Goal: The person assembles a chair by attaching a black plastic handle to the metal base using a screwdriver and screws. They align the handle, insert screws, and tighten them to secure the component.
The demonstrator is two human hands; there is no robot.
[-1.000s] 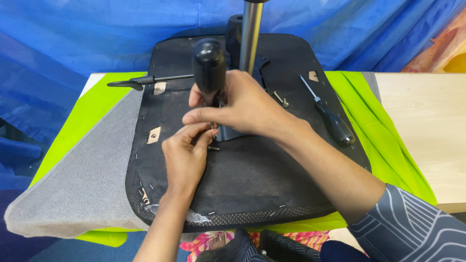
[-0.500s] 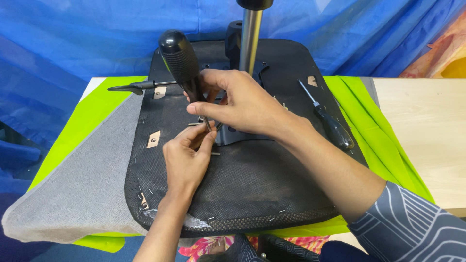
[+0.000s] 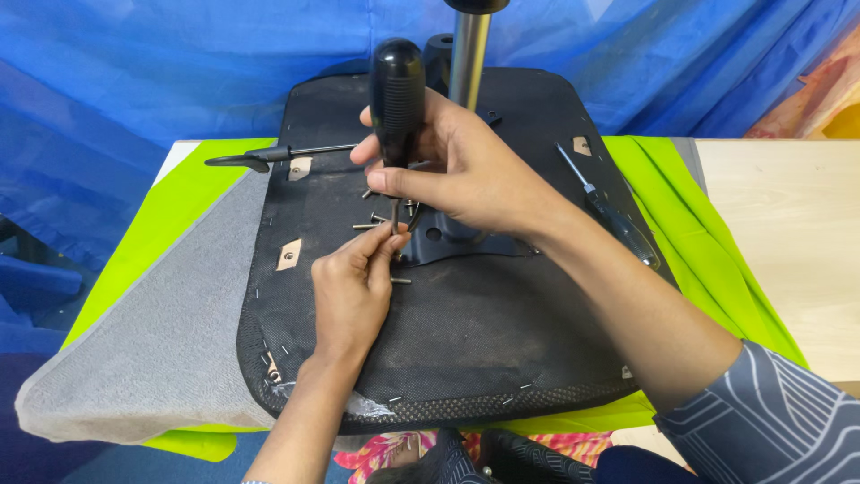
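Fingers of the right hand [image 3: 466, 175] are gripping a black-handled screwdriver [image 3: 397, 99] upright over the metal bracket [image 3: 466, 244] on the upturned chair seat [image 3: 466, 332], while the left hand [image 3: 354, 287] is pinching its tip, loose screws [image 3: 367, 224] lying just beside.

Black-handled screwdriver [image 3: 397, 99] upright, tip seemingly on screw [image 3: 395, 235], black seat underside [image 3: 466, 332]

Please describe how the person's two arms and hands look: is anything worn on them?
The left hand is bare, and its forearm is bare as far as the picture's lower edge. The right hand is bare too, with no glove; no ring or watch shows on either. The right forearm is bare up to a dark grey-blue sleeve with thin white curved lines.
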